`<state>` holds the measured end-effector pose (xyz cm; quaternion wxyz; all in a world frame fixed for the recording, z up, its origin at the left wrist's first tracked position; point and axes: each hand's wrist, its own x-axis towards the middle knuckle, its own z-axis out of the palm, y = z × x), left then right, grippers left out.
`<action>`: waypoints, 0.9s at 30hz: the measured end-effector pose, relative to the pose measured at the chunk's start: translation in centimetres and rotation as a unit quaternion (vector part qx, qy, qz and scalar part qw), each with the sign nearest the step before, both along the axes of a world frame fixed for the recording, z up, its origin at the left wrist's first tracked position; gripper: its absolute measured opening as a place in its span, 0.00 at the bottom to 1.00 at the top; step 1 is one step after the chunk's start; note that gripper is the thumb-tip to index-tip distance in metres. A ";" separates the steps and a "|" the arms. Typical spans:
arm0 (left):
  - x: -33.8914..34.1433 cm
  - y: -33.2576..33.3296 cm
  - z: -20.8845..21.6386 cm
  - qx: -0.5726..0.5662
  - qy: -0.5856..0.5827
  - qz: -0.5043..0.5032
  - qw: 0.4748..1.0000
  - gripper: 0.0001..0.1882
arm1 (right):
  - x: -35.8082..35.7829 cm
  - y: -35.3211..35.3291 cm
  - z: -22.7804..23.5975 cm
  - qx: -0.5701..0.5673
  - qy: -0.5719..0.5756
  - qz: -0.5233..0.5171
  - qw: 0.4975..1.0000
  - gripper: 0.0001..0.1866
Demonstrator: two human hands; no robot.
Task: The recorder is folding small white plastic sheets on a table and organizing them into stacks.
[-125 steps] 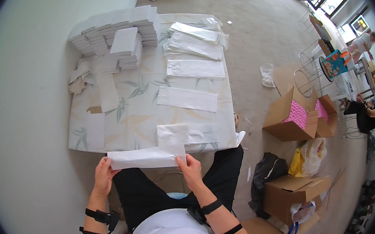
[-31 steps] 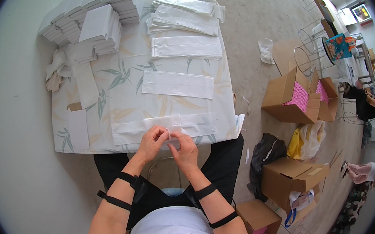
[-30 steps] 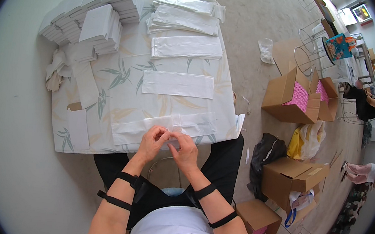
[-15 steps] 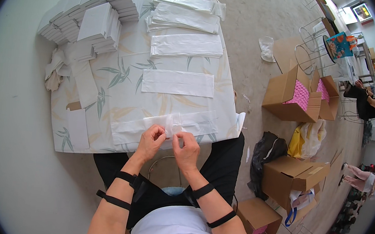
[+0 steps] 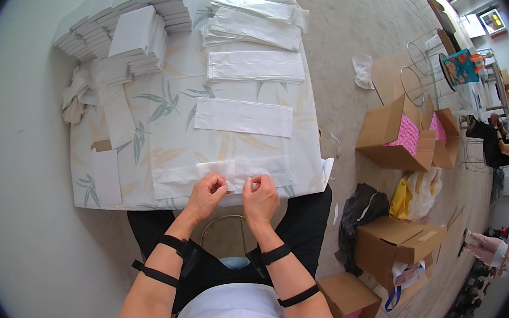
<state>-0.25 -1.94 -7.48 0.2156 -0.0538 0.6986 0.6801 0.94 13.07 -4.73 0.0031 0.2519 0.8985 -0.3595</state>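
Observation:
A long, thin, whitish strip (image 5: 187, 178), see-through toward its right end, lies along the near edge of the table. At its middle my left hand (image 5: 205, 192) pinches the near edge with closed fingertips. My right hand (image 5: 261, 198) also has thumb and finger pressed together on the strip, a short way to the right. Whether the strip is film or tissue I cannot tell. Beyond it lies one flat white folded piece (image 5: 243, 117). Farther back are several layered piles of similar white pieces (image 5: 255, 66).
Stacks of flat white boxes (image 5: 133, 29) stand at the back left, by crumpled white paper (image 5: 76, 94). A white carton piece (image 5: 106, 174) lies at the left. Cardboard boxes (image 5: 381, 138) with pink contents and a black bag (image 5: 361, 214) sit on the floor. A person (image 5: 508, 139) sits far right.
My right hand has shifted slightly right, away from my left hand, widening the gap between them. My left hand has hardly moved. The strip's middle lies flatter between them.

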 end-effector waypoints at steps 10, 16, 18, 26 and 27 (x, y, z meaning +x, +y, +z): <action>-0.1 -0.7 0.3 0.014 -0.023 -0.001 1.000 0.04 | -1.3 -1.1 0.0 -0.171 0.084 0.034 0.981 0.13; 1.4 -8.2 3.5 0.135 -0.079 0.114 0.981 0.07 | -1.6 -0.7 -0.4 -0.165 0.049 0.030 0.985 0.12; 2.4 -13.4 4.3 0.133 -0.084 0.159 0.975 0.08 | -1.8 -1.0 0.2 -0.163 0.045 0.037 0.985 0.12; 4.3 -20.6 7.1 -0.373 -0.141 0.125 0.909 0.09 | -1.9 0.0 -0.1 -0.182 0.054 0.017 0.982 0.10; 3.7 -17.6 8.5 -0.441 -0.029 0.144 0.885 0.09 | -1.8 1.3 0.3 -0.175 0.066 -0.005 0.982 0.10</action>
